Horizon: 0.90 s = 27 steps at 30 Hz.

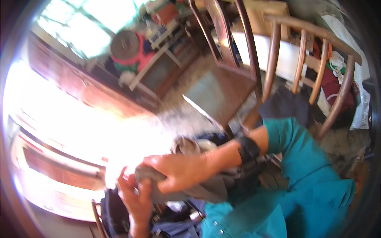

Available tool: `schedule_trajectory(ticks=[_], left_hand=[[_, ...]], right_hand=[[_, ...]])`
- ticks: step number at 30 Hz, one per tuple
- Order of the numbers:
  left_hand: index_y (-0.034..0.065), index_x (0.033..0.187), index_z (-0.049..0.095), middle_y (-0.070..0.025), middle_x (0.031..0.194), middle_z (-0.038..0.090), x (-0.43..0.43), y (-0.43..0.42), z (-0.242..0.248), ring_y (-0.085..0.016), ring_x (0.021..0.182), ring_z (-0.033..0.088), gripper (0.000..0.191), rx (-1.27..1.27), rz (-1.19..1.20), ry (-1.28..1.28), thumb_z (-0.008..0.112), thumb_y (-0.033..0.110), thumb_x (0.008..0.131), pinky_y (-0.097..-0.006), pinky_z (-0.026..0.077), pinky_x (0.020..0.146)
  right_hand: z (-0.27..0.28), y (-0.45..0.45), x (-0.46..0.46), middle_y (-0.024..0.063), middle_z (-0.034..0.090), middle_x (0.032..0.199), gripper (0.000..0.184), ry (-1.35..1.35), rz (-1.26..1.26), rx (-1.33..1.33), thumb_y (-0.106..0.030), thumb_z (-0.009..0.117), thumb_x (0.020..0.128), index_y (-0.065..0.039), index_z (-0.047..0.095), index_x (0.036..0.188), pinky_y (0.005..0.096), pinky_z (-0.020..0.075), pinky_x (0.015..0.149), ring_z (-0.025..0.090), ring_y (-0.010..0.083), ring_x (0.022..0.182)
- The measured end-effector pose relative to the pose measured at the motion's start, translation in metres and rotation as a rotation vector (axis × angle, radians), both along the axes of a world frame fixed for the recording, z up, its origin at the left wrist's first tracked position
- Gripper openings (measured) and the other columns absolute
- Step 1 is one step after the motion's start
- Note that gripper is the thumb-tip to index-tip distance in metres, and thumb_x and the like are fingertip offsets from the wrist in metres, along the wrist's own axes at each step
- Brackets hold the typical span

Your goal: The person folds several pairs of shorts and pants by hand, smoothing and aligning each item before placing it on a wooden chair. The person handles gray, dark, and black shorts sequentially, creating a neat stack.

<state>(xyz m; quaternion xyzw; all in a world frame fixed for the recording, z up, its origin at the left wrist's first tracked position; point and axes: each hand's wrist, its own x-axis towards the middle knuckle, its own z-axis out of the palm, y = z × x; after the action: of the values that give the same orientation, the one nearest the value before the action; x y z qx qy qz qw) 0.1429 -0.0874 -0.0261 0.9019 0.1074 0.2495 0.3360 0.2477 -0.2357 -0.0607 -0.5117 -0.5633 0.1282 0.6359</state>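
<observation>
Both of my hands are together low in the middle of the view, on a piece of grey-brown cloth (pixel 169 195). My right hand (pixel 174 169) comes in from the right and grips the cloth from above, its thumb pressed on the fabric. From below, my left hand (pixel 135 193) pinches the cloth's far end, with the fingers curled up around it. Folds of the cloth hang below my right forearm, which wears a black wristband (pixel 248 150). What the cloth is part of cannot be made out because of blur.
A dark wooden chair (pixel 221 89) stands ahead, and another chair with a slatted wooden back (pixel 303 56) is to the right. At lower left is a dark bag (pixel 114 211). Strong glare fills the left side. A low cabinet (pixel 157 77) stands under the window (pixel 89 26).
</observation>
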Motion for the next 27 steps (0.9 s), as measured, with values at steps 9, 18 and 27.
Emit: schedule_trajectory(ticks=[9,18,27], left_hand=[[0.004,0.129,0.038,-0.0192,0.104,0.063,-0.013,0.001,0.003,-0.025,0.095,0.063,0.078,0.16,-0.361,0.092,0.082,0.022,0.067,-0.0357,0.051,0.08],[-0.0009,0.095,0.06,-0.0082,0.073,0.059,-0.016,0.012,0.011,-0.008,0.071,0.054,0.018,0.167,-0.196,0.025,0.063,0.004,0.078,-0.0279,0.047,0.064],[0.0003,0.11,0.059,-0.0039,0.095,0.062,-0.029,0.048,0.049,-0.011,0.09,0.056,0.025,-0.004,-0.155,-0.209,0.058,0.008,0.086,-0.0254,0.045,0.08]], right_hand=[[-0.006,-0.018,0.0,0.0208,0.052,0.114,0.047,-0.108,-0.129,0.08,-0.013,0.059,0.079,0.001,0.046,0.121,0.038,0.0422,0.091,0.053,0.0327,0.107],[-0.011,0.017,0.008,0.0215,0.049,0.118,0.054,-0.342,-0.229,0.186,-0.003,0.06,0.072,-0.001,0.043,0.123,0.0407,0.0421,0.093,0.051,0.0356,0.11],[-0.077,0.043,0.034,0.0184,0.062,0.094,0.035,-0.16,-0.405,-0.206,-0.002,0.062,0.075,-0.001,0.052,0.109,0.0351,0.0507,0.076,0.064,0.0306,0.088]])
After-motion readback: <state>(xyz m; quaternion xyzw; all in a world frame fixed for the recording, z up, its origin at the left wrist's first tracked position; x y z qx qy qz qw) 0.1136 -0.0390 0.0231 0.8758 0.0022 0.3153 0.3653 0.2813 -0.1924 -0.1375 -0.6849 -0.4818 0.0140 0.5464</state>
